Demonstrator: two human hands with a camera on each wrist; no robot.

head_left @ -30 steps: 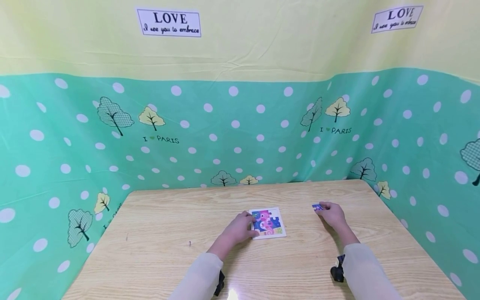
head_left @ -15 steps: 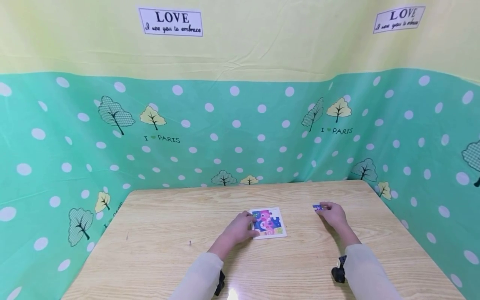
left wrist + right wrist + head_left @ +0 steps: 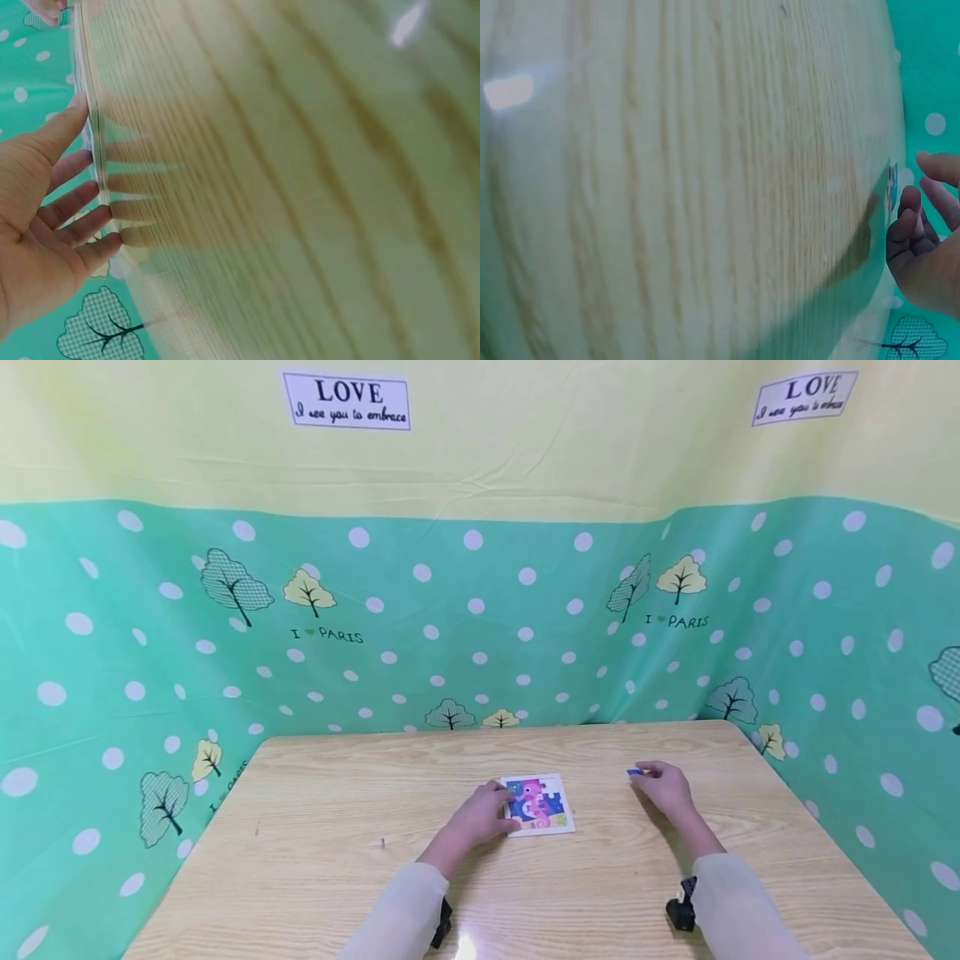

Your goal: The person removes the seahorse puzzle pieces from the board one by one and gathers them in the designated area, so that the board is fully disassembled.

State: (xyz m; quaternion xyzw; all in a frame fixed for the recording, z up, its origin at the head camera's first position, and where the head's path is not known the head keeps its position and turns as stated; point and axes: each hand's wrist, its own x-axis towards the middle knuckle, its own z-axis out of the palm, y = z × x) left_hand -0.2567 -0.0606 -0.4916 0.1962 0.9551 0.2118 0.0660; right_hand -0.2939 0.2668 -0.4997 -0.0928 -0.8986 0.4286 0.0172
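A square puzzle board (image 3: pixel 558 823) with a white border and a pink seahorse on blue lies at mid-table in the head view, one white gap near its upper part. My left hand (image 3: pixel 480 817) rests at its left edge, thumb and fingers spread along the border; the left wrist view shows those fingers fairly straight. To the right, my right hand (image 3: pixel 666 787) pinches a small blue puzzle piece (image 3: pixel 635 771) between thumb and fingers. The piece is tilted, so only a blue sliver shows. In the right wrist view that piece (image 3: pixel 892 186) appears as a thin edge beside the fingertips.
The wooden table (image 3: pixel 315 827) reaches back to a green dotted curtain (image 3: pixel 450 610), which also closes off both sides. A small dark mark (image 3: pixel 382 842) is on the wood left of my left hand. Black wrist cameras (image 3: pixel 680 906) sit under both sleeves.
The puzzle piece in my right hand has tipped, hiding the printed face that showed before. My left hand stays at the board. The head view has shifted very slightly.
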